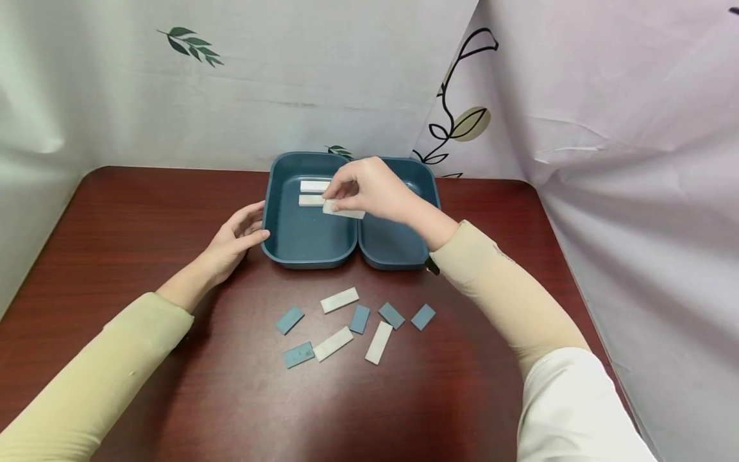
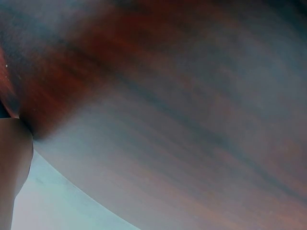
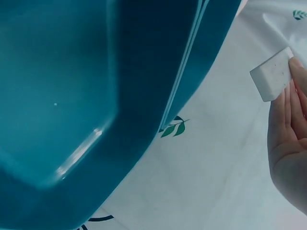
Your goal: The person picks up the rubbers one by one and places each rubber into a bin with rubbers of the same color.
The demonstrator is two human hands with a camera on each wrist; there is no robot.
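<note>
My right hand (image 1: pixel 378 189) pinches a white rectangular block (image 1: pixel 344 209) between thumb and fingers, above the left compartment of a blue two-part tray (image 1: pixel 308 264). In the right wrist view that white block (image 3: pixel 274 75) sticks out from the fingers of the right hand (image 3: pixel 290 124). Two more white blocks lie in that compartment, an upper one (image 1: pixel 314 186) and a lower one (image 1: pixel 310 200), each partly behind the hand. At the tray's left side my left hand (image 1: pixel 233 242) rests, its thumb touching the rim and its fingers along the outer wall.
On the brown table (image 1: pixel 190 385) before the tray lie several blue-grey blocks, one on the left (image 1: pixel 289 319) and one on the right (image 1: pixel 423 316), among white blocks such as the nearest one (image 1: pixel 378 343). A patterned white curtain (image 1: pixel 277 83) hangs behind.
</note>
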